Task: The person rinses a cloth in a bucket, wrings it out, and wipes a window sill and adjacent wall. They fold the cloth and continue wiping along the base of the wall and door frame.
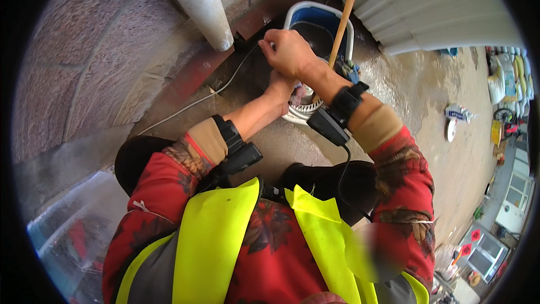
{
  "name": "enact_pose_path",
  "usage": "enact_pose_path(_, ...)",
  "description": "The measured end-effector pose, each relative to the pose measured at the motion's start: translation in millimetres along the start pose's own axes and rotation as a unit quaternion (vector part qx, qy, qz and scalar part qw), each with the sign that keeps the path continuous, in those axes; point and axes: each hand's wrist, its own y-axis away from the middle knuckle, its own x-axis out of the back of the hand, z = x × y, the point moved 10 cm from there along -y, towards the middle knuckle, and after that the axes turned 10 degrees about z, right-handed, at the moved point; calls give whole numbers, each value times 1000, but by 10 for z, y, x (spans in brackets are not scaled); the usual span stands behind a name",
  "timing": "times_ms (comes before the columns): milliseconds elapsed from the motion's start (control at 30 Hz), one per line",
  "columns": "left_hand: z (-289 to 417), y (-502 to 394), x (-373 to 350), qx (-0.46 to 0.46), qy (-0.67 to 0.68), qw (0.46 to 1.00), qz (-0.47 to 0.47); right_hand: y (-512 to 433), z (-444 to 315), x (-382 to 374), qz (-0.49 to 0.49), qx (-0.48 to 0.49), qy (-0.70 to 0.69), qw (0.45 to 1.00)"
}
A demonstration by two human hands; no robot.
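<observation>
A blue mop bucket with a white rim stands ahead of me, with dark liquid inside and a white slotted basket at its near end. A wooden pole rises from it, slanting up past my right forearm. My right hand is curled tight above the bucket's left side; a small pale thing shows between its fingers. Directly below, my left hand is partly covered by the right one, and its fingers are hidden. Something pinkish, perhaps cloth, lies beside it. Blue-grey rags hang at the bucket's right side.
A stone wall and a white pipe stand at the left. A grey cable crosses the wet floor. Pale ribbed sheeting is at the upper right. Farther right are a plastic packet and stacked sacks.
</observation>
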Motion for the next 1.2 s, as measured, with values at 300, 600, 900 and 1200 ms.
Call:
enact_pose_path(300,-458,-903,469,-133,-38,988,68,28,651,-557,-77,-129,56,987)
enact_pose_path(600,-550,-428,396,-10,-107,993,55,280,688,-117,-38,-228,-33,972)
enact_pose_path(900,584,1652,-1861,-14,-263,962,-74,1689,860,2141,181,-483,-558,650)
enact_pose_path(1200,179,3616,-3998,196,-296,891,-282,3487,2,4972,363,-344,-686,528)
